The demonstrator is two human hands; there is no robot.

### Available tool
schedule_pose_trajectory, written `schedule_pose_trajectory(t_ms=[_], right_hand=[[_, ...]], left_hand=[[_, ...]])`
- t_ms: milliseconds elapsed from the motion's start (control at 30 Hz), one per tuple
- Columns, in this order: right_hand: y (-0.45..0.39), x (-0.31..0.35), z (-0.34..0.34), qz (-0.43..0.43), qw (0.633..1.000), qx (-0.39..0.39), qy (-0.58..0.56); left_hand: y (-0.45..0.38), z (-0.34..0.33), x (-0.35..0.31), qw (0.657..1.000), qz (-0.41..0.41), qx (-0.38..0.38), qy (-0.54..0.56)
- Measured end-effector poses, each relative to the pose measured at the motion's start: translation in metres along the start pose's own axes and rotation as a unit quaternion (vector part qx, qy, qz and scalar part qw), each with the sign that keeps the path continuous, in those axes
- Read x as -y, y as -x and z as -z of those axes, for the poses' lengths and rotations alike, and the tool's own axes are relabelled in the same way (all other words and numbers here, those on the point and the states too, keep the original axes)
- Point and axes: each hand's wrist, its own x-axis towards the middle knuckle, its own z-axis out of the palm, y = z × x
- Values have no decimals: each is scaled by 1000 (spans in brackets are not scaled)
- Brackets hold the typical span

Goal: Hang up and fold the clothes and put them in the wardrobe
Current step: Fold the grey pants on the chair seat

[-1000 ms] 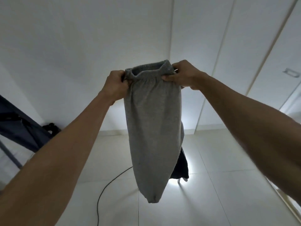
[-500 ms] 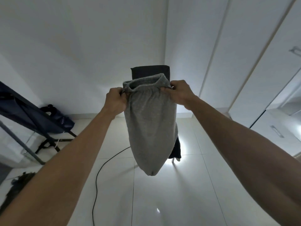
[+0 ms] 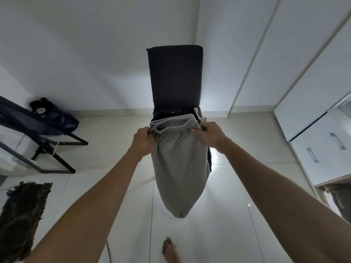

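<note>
Wardrobe point(image 3: 296, 59) w/ drawers sits at 2 o'clock. Grey shorts point(image 3: 180, 168) hang dead centre, chair point(image 3: 174, 76) behind at 12. You pinch the waistband w/ left hand point(image 3: 143, 141) & right hand point(image 3: 210, 136). Prob. fold step: next needs a flat surface.

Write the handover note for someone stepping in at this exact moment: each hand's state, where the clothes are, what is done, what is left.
Left hand grips the left side of the grey pants waistband; right hand grips the right side.
The pants hang free in the air, above the tiled floor, in front of a dark chair that holds more clothing.
Wardrobe stands to the right.
Done: pants picked up and held out.
Left: fold or hang them, put them in the wardrobe.
</note>
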Motion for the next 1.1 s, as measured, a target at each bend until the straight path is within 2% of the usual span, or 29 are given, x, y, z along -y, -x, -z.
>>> schedule_pose_trajectory(t_ms=[367,533,800,1100], right_hand=[[-115,-84,-53,-110,993,49,4],[-212,-109,-62,-112,992,48,-12],[-393,-153,-77,-107,994,22,-33],[-530,-209,-118,-133,990,34,10]], left_hand=[[-117,-81,51,993,62,89,-43],[-211,-117,62,992,85,84,-39],[-382,-192,73,990,128,24,-52],[-507,-253,121,978,193,23,-74]])
